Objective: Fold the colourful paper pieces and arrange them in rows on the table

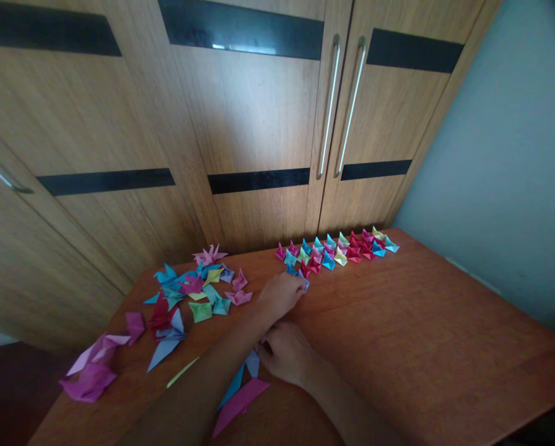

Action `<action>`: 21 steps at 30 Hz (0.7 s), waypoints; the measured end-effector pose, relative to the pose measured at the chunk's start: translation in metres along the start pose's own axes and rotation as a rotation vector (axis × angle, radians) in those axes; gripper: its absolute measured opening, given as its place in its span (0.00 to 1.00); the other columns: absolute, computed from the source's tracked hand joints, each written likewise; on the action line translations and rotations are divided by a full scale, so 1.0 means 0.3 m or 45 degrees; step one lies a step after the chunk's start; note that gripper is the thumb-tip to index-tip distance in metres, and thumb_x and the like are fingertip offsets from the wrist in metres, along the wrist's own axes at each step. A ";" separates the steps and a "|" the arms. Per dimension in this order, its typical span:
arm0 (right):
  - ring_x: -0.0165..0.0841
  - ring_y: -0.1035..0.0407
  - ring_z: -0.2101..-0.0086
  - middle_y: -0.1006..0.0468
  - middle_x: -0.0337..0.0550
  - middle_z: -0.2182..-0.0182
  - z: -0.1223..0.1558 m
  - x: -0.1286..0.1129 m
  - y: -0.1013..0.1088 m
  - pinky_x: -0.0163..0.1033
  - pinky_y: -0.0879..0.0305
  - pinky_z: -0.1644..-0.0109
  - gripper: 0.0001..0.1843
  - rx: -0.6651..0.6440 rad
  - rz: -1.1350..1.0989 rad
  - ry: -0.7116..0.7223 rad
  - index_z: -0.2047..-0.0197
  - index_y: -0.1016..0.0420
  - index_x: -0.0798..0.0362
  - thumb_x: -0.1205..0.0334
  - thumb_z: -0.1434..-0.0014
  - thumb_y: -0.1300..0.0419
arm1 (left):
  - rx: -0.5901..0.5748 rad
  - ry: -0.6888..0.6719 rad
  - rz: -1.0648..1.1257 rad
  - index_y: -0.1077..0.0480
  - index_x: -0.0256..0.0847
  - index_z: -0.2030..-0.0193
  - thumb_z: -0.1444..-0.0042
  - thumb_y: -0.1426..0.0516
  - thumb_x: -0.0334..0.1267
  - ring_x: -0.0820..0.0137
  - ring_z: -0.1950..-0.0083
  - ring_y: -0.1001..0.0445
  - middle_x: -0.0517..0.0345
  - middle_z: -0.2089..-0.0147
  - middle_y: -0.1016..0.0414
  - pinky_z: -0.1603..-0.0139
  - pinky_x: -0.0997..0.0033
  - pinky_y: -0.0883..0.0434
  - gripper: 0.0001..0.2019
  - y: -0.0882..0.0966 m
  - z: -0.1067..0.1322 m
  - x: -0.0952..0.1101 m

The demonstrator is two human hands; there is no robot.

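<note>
Nearest, a magenta paper fold lies in front of the boat rows, near the desk's rear edge. The left hand pinches a lavender boat at the rows' near-left end; the right hand, nearer, curls its fingers, any grasp unclear. Rightward of the rows, the desk stretches to its edge.

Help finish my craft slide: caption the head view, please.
Left hand at a lavender paper piece beside colourful folded rows; right hand near another lavender piece.
</note>
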State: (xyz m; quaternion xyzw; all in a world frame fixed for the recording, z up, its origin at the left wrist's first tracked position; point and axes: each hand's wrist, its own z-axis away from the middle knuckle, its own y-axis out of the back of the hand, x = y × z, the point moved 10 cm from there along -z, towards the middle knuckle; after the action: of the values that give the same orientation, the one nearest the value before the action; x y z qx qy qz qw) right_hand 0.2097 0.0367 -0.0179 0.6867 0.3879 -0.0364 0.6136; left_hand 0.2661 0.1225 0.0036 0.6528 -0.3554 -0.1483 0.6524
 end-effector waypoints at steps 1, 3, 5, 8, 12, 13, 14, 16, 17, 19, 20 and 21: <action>0.34 0.29 0.64 0.22 0.43 0.65 0.000 -0.002 0.002 0.34 0.42 0.63 0.07 -0.001 -0.012 0.004 0.65 0.25 0.53 0.66 0.45 0.44 | 0.012 -0.002 0.010 0.24 0.45 0.67 0.45 0.45 0.35 0.67 0.64 0.24 0.58 0.66 0.21 0.63 0.73 0.33 0.07 0.006 0.003 -0.001; 0.33 0.30 0.64 0.22 0.43 0.65 0.001 -0.003 0.007 0.33 0.42 0.63 0.06 0.004 -0.037 0.000 0.65 0.25 0.52 0.67 0.45 0.44 | 0.043 0.000 0.031 0.24 0.45 0.66 0.44 0.45 0.35 0.67 0.63 0.24 0.58 0.65 0.20 0.63 0.73 0.33 0.07 0.025 0.017 -0.008; 0.32 0.30 0.63 0.23 0.42 0.64 0.002 -0.007 0.013 0.33 0.42 0.63 0.07 0.016 -0.070 0.005 0.64 0.26 0.52 0.68 0.45 0.44 | 0.084 0.014 0.052 0.24 0.46 0.63 0.43 0.46 0.36 0.68 0.62 0.24 0.59 0.64 0.20 0.62 0.74 0.33 0.08 0.053 0.045 -0.023; 0.30 0.31 0.63 0.24 0.40 0.62 0.003 -0.009 0.015 0.32 0.41 0.62 0.09 0.038 -0.131 0.009 0.62 0.27 0.51 0.70 0.45 0.45 | 0.153 0.067 0.074 0.25 0.45 0.61 0.43 0.47 0.35 0.69 0.62 0.23 0.60 0.63 0.20 0.62 0.75 0.33 0.09 0.104 0.119 -0.070; 0.31 0.33 0.62 0.26 0.41 0.64 0.001 0.021 0.014 0.33 0.40 0.59 0.10 0.081 -0.135 -0.064 0.62 0.26 0.51 0.70 0.44 0.46 | 0.271 0.196 0.079 0.26 0.42 0.59 0.42 0.48 0.34 0.69 0.63 0.23 0.57 0.62 0.20 0.61 0.73 0.31 0.10 0.177 0.259 -0.179; 0.31 0.33 0.62 0.27 0.41 0.65 0.000 0.031 0.015 0.33 0.40 0.58 0.10 0.097 -0.125 -0.088 0.62 0.26 0.51 0.71 0.44 0.46 | 0.332 0.252 0.080 0.27 0.41 0.58 0.42 0.48 0.34 0.68 0.63 0.23 0.56 0.62 0.20 0.61 0.73 0.30 0.10 0.203 0.299 -0.217; 0.31 0.34 0.62 0.27 0.41 0.66 -0.002 0.042 0.018 0.33 0.40 0.58 0.10 0.116 -0.115 -0.112 0.62 0.26 0.51 0.71 0.45 0.46 | 0.388 0.300 0.069 0.27 0.41 0.57 0.42 0.48 0.34 0.68 0.62 0.23 0.56 0.61 0.20 0.60 0.72 0.30 0.10 0.227 0.338 -0.252; 0.31 0.34 0.63 0.28 0.41 0.67 -0.007 0.062 0.023 0.33 0.40 0.59 0.11 0.157 -0.099 -0.153 0.63 0.26 0.52 0.73 0.45 0.46 | 0.472 0.364 0.022 0.28 0.42 0.56 0.42 0.48 0.36 0.65 0.57 0.24 0.55 0.57 0.21 0.56 0.69 0.30 0.11 0.267 0.409 -0.312; 0.31 0.35 0.63 0.28 0.41 0.67 -0.010 0.070 0.024 0.33 0.40 0.59 0.11 0.174 -0.093 -0.168 0.63 0.26 0.52 0.73 0.45 0.46 | 0.489 0.379 -0.007 0.28 0.42 0.55 0.42 0.49 0.36 0.65 0.55 0.24 0.55 0.55 0.22 0.54 0.68 0.30 0.11 0.281 0.437 -0.334; 0.31 0.34 0.64 0.29 0.41 0.68 -0.017 0.083 0.024 0.33 0.40 0.60 0.11 0.196 -0.081 -0.192 0.63 0.26 0.51 0.72 0.45 0.47 | 0.492 0.403 -0.091 0.30 0.42 0.53 0.42 0.50 0.33 0.64 0.51 0.26 0.54 0.52 0.23 0.50 0.66 0.31 0.13 0.296 0.480 -0.368; 0.31 0.34 0.64 0.29 0.41 0.67 -0.022 0.088 0.021 0.33 0.41 0.61 0.11 0.198 -0.074 -0.202 0.63 0.26 0.51 0.72 0.44 0.47 | 0.480 0.418 -0.148 0.30 0.41 0.52 0.43 0.50 0.31 0.63 0.49 0.27 0.52 0.50 0.24 0.48 0.65 0.32 0.15 0.299 0.495 -0.380; 0.31 0.34 0.64 0.28 0.41 0.67 -0.026 0.091 0.018 0.33 0.41 0.61 0.10 0.194 -0.067 -0.210 0.63 0.26 0.51 0.71 0.44 0.47 | 0.459 0.434 -0.208 0.30 0.41 0.51 0.45 0.51 0.29 0.62 0.48 0.28 0.51 0.49 0.25 0.47 0.64 0.33 0.16 0.298 0.506 -0.389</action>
State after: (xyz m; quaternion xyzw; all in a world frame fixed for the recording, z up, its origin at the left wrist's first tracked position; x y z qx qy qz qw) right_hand 0.2285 0.0571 -0.0261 0.7157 0.3502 -0.1384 0.5883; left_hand 0.0600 0.0952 0.0417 0.8006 -0.2070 -0.0227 0.5619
